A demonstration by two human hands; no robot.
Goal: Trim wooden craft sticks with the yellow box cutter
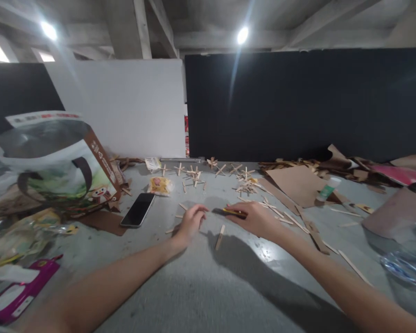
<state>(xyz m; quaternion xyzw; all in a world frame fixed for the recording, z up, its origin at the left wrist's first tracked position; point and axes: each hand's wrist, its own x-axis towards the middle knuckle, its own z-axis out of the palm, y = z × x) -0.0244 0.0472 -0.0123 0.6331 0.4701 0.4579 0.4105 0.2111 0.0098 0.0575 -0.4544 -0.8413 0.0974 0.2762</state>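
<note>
Near the middle of the grey table, my right hand (258, 219) is closed around a yellow and black utility knife (236, 212), whose blade points left toward my other hand. My left hand (191, 223) is just left of the blade, its fingers curled and slightly blurred; whether something small is between them cannot be made out. A short wooden stick (220, 237) lies on the table between and below the hands. A few more sticks lie beside my left hand, partly hidden by it. Behind the hands are several small crossed-stick pieces (195, 175).
A black phone (137, 210), a yellow snack packet (160, 186), a large printed bag (60, 171) and a magenta device (22, 291) are at the left. On the right are loose sticks, cardboard (296, 185), a glue stick (329, 188) and a clear plastic item (405, 264).
</note>
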